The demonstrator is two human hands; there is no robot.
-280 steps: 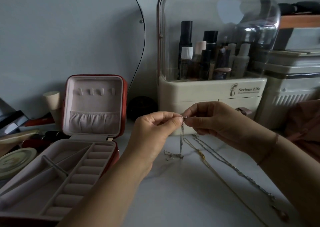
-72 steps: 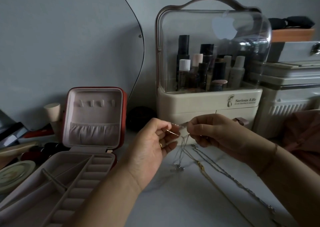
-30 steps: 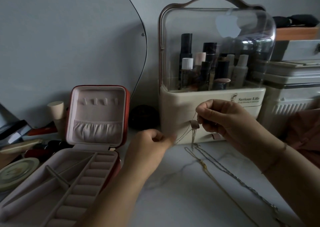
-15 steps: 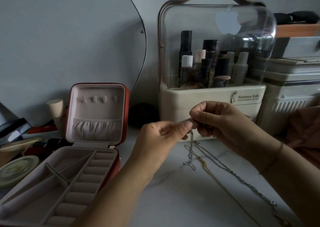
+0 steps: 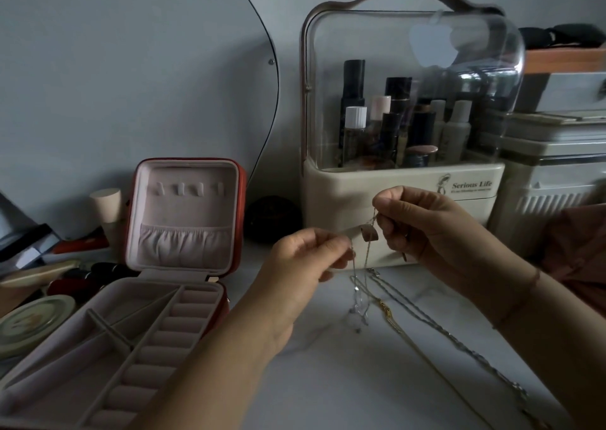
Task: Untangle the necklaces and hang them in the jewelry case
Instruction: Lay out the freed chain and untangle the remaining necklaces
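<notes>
Silver and fine-linked, the thin necklace (image 5: 359, 311) hangs between the two hands. We see the left hand (image 5: 305, 265) pinching one strand between thumb and forefinger, its remaining fingers curled beneath. The right hand (image 5: 436, 229), slightly higher and just beside it, pinches a second strand with its fingers folded in. Both strands drop almost vertically and meet in a small cluster low over the table (image 5: 344, 390) (we cannot tell whether that cluster touches the marble).

Beneath the right forearm, a gold necklace (image 5: 390, 314) and a heavier silver chain (image 5: 459, 344) lie side by side on the table. Their long axes run diagonally toward the near right.

The jewelry case (image 5: 242, 200) stands open well to the left, so the left hand is the nearer one. Its row of hooks (image 5: 188, 188) runs level across the upright lid, at about the height of the hands. We judge that the coming move turns on carrying the upright chain sideways to the left, once it is free. Behind the hands sits a cosmetics organiser (image 5: 403, 180).

Half a second earlier the fingertips of both hands met at a single point, and the chain fell as one line. Now the hands have drawn apart, the right has risen, and the chain shows as two separate strands.
</notes>
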